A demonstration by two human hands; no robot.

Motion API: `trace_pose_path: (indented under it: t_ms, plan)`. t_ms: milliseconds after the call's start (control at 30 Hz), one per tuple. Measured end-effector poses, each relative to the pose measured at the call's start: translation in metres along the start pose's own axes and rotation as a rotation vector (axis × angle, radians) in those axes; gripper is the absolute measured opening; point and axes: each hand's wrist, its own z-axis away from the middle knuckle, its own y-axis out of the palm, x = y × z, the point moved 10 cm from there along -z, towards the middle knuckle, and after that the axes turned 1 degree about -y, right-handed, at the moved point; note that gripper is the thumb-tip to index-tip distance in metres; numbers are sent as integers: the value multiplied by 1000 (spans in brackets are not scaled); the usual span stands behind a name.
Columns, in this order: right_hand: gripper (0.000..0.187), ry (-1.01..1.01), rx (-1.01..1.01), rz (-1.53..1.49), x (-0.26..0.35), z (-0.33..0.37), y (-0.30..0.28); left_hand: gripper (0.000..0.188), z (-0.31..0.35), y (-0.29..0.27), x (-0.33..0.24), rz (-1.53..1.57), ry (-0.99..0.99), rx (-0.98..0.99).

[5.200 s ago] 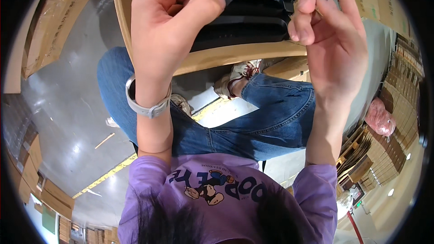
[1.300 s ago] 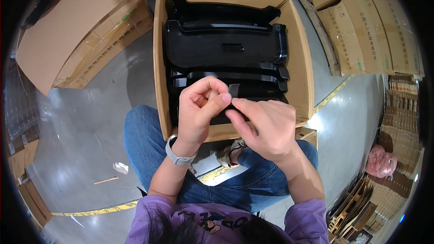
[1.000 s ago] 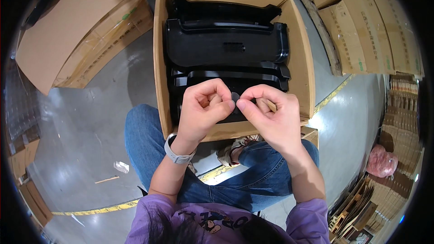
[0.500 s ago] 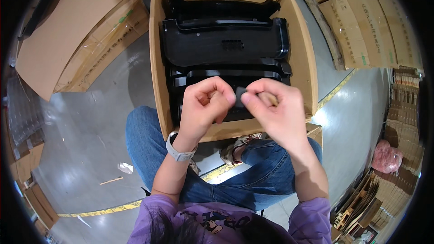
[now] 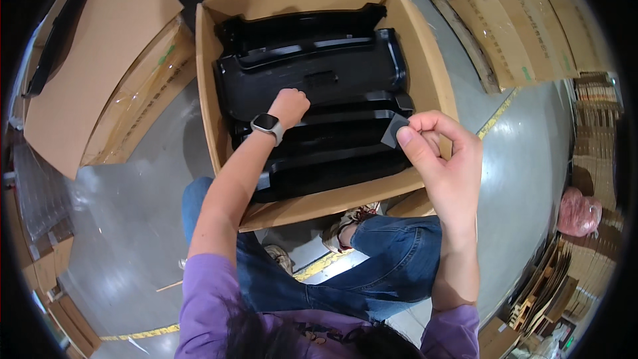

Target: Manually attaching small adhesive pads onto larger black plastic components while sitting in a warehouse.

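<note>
Between the thumb and forefinger of my right hand (image 5: 445, 149) is a small, thin dark grey square piece (image 5: 395, 131), held over the right front of an open cardboard box (image 5: 435, 86). My left hand (image 5: 290, 108), with a watch on its wrist, reaches over the middle of the box. Its fingers are curled under and closed; whether they hold anything is hidden. Just beyond it lies a broad black plastic panel (image 5: 259, 86) with a raised rim. More long black plastic parts (image 5: 332, 163) fill the box in front of and behind that panel.
A large cardboard sheet (image 5: 100, 60) and taped carton (image 5: 143, 96) stand at the left. Cartons (image 5: 512, 33) sit at the far right, with flattened cardboard stacked below them. A pink plastic bundle (image 5: 579, 211) rests at the right. My knees flank the box's near side.
My hands have parted: the left moved forward and left over the black panel, the right moved right with the grey piece. The view has shifted and the box looks slightly turned.
</note>
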Motion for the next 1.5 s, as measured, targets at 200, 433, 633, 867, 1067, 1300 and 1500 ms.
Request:
trace_pose_path:
  t_ms: [200, 433, 633, 867, 1067, 1300, 1500]
  plan:
    - [10, 0, -50, -2, -7, -1, -21, 7, 54, -94, -47, 186, 222, -27]
    - [8, 32, 224, 59, -31, -6, 42, 13, 191, -171, -91, 114, 200, 165]
    - [13, 137, 760, 125, -74, 39, 158, 11, 294, -133, -86, 289, 11, 301]
    - [15, -74, 903, 315, -86, 64, 217, 11, 324, -123, -70, 423, -269, 283]
    - [14, -181, 943, 243, -77, 60, 251, 10, 324, -121, -72, 384, -240, 294]
    - [16, 95, 1168, 95, -112, 79, 275, 9, 325, -121, -72, 395, -253, 297]
    - [17, 67, 1135, 125, -108, 78, 274, 10, 323, -119, -70, 417, -261, 306]
